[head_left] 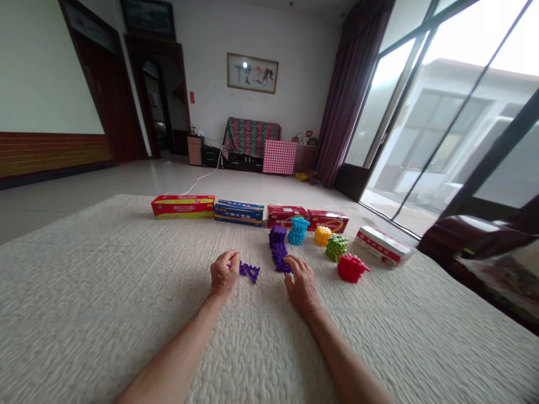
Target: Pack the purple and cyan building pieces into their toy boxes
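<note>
My left hand [224, 273] is closed in a pinch on one end of a short chain of purple plastic building pieces [251, 272], which sticks out to its right in a zigzag. My right hand [304, 283] curls its thumb and fingers around the near end of a toppled row of purple building pieces [278, 253]; the fingertips partly hide the piece there. An upright purple stack [277, 234] stands at the row's far end. Stacks of the same bumpy kind stand to the right: blue [298, 231], yellow [323, 236], green [336, 247] and red [352, 268].
Along the far side of the cream quilted cover [126, 269] lie a red and green box [183, 207], a blue box [239, 213] and two red boxes [287, 216]. A white and red box [384, 246] lies at the right, near a dark leather armrest [455, 235].
</note>
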`<state>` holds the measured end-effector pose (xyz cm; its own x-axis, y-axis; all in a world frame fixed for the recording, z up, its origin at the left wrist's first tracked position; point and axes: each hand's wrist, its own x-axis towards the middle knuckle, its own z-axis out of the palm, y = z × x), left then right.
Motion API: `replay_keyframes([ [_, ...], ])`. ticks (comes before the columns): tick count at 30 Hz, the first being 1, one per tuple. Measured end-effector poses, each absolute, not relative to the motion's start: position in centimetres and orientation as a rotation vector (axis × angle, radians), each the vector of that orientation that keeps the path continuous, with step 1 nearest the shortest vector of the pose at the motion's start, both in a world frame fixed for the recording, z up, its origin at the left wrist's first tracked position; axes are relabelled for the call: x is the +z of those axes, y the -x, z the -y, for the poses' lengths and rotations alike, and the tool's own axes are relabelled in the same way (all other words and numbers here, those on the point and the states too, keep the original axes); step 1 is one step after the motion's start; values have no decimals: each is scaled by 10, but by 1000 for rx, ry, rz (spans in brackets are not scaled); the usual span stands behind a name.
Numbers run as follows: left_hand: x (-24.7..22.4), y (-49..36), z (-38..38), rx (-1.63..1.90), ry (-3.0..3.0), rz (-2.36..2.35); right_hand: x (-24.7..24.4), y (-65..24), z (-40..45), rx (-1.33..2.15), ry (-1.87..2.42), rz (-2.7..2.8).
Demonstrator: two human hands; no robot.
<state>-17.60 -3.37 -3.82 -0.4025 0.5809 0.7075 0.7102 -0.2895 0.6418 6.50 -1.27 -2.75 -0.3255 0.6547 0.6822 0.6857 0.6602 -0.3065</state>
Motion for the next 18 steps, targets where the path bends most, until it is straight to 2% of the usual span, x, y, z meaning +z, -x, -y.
replay_keyframes([
  [6,-40,179,31,-1725,1756,1870,-27,-62,8,-73,1038,2107],
  [18,-40,177,36,-1166,2277,1773,-18,2,55,148,722,2380],
])
